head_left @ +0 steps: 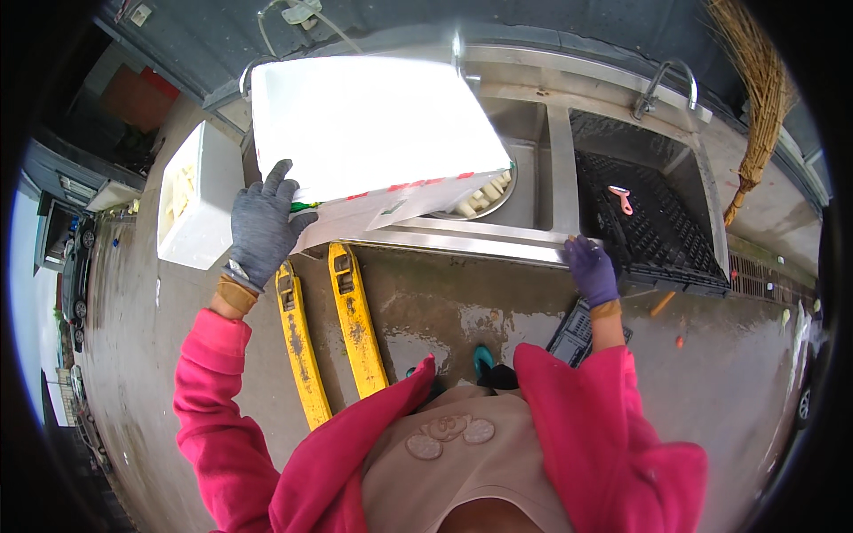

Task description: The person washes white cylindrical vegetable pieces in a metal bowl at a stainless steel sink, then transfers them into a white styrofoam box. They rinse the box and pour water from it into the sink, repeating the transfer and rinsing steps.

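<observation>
My left hand [267, 222], in a grey glove, grips the near left corner of a large white foam box [373, 129]. Its fingers lie over the upper edge and the thumb along the taped side. The box rests tilted across the left part of the steel sink. Partly under it, a round metal pan [484, 206] holds pale peeled pieces [490, 190]. My right hand [593, 271], in a purple glove, is at the sink's front rim [498, 242], fingers curled together; what they hold, if anything, is hidden.
A pink peeler [622, 199] lies on a black plastic crate [653, 222] in the right basin. Another white foam box [209, 200] with pale pieces stands left. Yellow pallet-jack forks [355, 320] reach along the wet floor. A faucet [662, 89] and straw broom [760, 115] are at right.
</observation>
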### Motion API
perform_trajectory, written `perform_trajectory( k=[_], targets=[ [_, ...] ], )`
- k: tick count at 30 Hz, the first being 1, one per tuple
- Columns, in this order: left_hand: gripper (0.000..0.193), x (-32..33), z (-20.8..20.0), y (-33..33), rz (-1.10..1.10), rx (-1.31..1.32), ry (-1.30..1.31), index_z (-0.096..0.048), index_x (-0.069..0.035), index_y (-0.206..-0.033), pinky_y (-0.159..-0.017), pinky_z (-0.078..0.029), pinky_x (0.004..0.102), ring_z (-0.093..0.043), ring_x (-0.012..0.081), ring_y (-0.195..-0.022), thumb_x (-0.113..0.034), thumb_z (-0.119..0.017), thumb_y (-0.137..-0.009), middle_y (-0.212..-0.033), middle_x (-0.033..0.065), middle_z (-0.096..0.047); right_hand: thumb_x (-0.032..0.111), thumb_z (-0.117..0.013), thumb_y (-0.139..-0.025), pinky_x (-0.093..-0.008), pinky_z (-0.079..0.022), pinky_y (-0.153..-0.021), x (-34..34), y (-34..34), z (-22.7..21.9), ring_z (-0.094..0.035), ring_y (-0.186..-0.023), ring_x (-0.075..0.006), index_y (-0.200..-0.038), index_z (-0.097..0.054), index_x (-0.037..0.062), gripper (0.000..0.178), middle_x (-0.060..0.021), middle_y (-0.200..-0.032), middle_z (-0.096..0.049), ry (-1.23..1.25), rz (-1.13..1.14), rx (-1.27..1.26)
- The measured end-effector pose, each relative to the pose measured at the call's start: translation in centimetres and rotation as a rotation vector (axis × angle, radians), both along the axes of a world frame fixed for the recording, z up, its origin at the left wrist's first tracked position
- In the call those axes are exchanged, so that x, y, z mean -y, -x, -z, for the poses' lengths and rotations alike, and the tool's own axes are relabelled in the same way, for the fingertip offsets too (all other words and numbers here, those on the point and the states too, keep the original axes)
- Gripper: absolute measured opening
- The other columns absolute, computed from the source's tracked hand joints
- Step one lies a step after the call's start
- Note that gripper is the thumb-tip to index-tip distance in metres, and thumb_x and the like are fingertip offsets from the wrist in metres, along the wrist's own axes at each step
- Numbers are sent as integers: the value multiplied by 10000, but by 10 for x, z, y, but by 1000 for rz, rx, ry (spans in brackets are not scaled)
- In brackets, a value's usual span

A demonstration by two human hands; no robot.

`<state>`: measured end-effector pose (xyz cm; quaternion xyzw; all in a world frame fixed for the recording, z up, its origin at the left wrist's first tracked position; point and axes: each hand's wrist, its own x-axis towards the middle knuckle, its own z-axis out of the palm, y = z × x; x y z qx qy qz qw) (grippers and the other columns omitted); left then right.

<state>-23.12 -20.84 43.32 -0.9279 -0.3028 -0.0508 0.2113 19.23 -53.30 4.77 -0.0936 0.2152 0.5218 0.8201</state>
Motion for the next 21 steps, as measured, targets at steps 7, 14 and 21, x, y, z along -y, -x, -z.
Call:
perform_trajectory(
  k=[7, 14, 21],
  targets=[
    [467, -1, 17, -1, 11, -78, -80, -607, -69, -1082, -769, -454, 388, -583, 257, -841, -390, -719, -762, -1360, 98, -514, 182, -405, -984, -377, -483, -943, 1, 0, -6, -492, -1253, -330, -1272, -484, -7, 354, -169, -1357, -511, 3, -27, 39],
    [438, 0, 38, 7, 10, -91, -89, -602, -66, -1078, -769, -452, 394, -587, 263, -855, -390, -684, -795, -1377, 119, -498, 196, -412, -988, -353, -440, -995, -12, 4, -5, -463, -1285, -315, -1302, -466, -6, 377, -159, -1379, -494, -42, -106, 200],
    [447, -5, 56, -4, 60, -21, -49, -593, -55, -1080, -752, -455, 404, -594, 278, -856, -397, -675, -802, -1343, 127, -523, 199, -424, -986, -360, -427, -1002, -45, -6, -48, -464, -1286, -314, -1316, -459, -9, 392, -165, -1376, -495, -248, -192, -260]
  ],
)
